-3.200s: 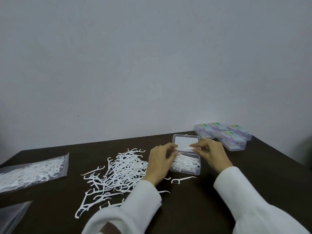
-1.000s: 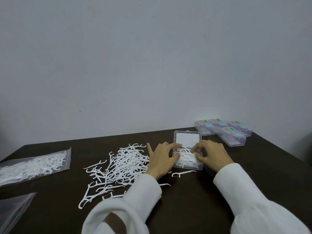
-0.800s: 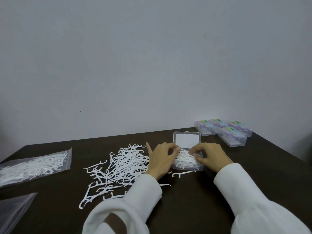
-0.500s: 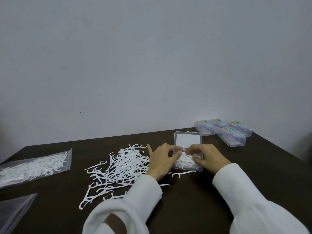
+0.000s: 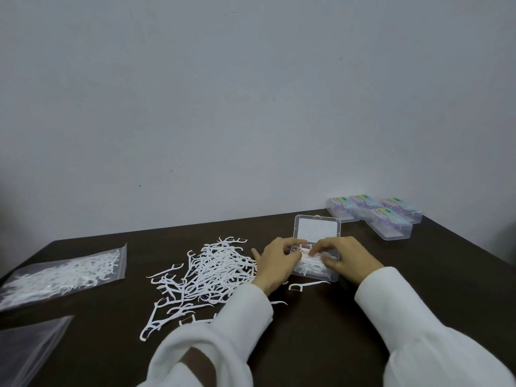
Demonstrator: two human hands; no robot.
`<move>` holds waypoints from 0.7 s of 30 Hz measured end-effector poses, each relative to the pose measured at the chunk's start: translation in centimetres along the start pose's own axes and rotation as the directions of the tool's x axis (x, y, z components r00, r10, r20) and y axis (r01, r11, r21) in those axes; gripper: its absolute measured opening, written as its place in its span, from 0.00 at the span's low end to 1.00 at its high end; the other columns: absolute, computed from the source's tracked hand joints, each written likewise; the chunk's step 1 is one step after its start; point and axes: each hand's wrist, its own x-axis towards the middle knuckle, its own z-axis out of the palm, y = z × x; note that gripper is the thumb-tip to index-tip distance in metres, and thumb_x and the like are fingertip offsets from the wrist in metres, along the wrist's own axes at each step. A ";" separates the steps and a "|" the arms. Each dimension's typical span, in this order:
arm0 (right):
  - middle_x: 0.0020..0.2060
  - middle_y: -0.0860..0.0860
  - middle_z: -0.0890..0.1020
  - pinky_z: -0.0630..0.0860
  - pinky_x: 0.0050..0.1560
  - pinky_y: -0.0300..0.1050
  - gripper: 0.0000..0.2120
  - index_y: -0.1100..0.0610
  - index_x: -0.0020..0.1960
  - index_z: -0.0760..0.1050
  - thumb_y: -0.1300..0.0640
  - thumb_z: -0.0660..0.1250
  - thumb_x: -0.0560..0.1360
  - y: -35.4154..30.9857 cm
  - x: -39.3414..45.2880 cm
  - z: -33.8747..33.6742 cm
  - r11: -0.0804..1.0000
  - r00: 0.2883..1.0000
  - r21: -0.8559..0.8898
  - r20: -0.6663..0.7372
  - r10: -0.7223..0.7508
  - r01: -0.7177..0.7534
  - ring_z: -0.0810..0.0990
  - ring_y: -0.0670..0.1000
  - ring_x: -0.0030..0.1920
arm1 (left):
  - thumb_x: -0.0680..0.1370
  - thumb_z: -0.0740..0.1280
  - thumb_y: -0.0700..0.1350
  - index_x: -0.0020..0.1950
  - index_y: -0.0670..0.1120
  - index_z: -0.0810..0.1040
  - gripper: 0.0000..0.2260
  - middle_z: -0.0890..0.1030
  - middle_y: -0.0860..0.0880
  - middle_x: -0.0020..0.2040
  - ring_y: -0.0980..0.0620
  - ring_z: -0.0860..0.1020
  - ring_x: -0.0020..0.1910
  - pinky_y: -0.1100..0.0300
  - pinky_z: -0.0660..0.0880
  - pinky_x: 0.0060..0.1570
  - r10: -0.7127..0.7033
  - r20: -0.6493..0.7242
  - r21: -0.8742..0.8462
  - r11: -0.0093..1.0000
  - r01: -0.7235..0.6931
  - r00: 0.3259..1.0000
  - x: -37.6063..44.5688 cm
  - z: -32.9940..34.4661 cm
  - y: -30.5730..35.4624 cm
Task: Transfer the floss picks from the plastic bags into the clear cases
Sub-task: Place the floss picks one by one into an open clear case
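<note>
An open clear case (image 5: 317,231) lies on the dark table (image 5: 321,331), its lid flat toward the wall and its base part-filled with white floss picks (image 5: 311,268). My left hand (image 5: 275,263) rests at the case's left edge, fingers curled over the picks inside. My right hand (image 5: 349,258) sits over the base from the right, its fingertips pinching picks in the case. A loose pile of floss picks (image 5: 206,272) spreads to the left of my left hand. One single pick (image 5: 307,284) lies just in front of the case.
A zip bag full of picks (image 5: 64,275) lies at the far left, with an empty plastic bag (image 5: 25,347) at the near left corner. Several closed clear cases with coloured labels (image 5: 382,216) stand at the back right by the wall.
My two hands have closed in over the case base and pressed the picks down into it. The case and the loose pile stay where they were.
</note>
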 end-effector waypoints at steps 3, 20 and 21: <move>0.59 0.49 0.79 0.69 0.60 0.39 0.10 0.47 0.53 0.78 0.60 0.65 0.76 -0.1 -0.1 0.0 1.000 1.000 0.000 -0.028 -0.005 0.005 0.75 0.48 0.59 | 0.79 0.58 0.42 0.61 0.58 0.78 0.17 0.75 0.53 0.64 0.53 0.69 0.67 0.38 0.32 0.69 0.014 0.001 0.061 0.998 -0.014 1.000 -0.2 -0.3 0.1; 0.49 0.47 0.80 0.74 0.52 0.38 0.08 0.50 0.53 0.78 0.52 0.66 0.74 -6.5 -0.5 1.8 0.969 0.969 0.003 0.017 -0.245 0.245 0.75 0.43 0.47 | 0.79 0.64 0.44 0.61 0.49 0.78 0.12 0.77 0.51 0.63 0.52 0.72 0.64 0.54 0.62 0.69 0.020 0.188 0.266 0.961 -0.070 0.982 -3.8 -9.5 -2.0; 0.51 0.47 0.79 0.72 0.52 0.37 0.10 0.50 0.54 0.77 0.53 0.66 0.73 -7.3 -0.4 2.2 0.960 0.959 -0.013 0.037 -0.280 0.281 0.74 0.43 0.48 | 0.78 0.64 0.43 0.62 0.48 0.77 0.12 0.77 0.50 0.63 0.53 0.72 0.64 0.61 0.64 0.66 0.014 0.180 0.260 0.964 -0.062 0.983 -4.4 -10.4 -2.3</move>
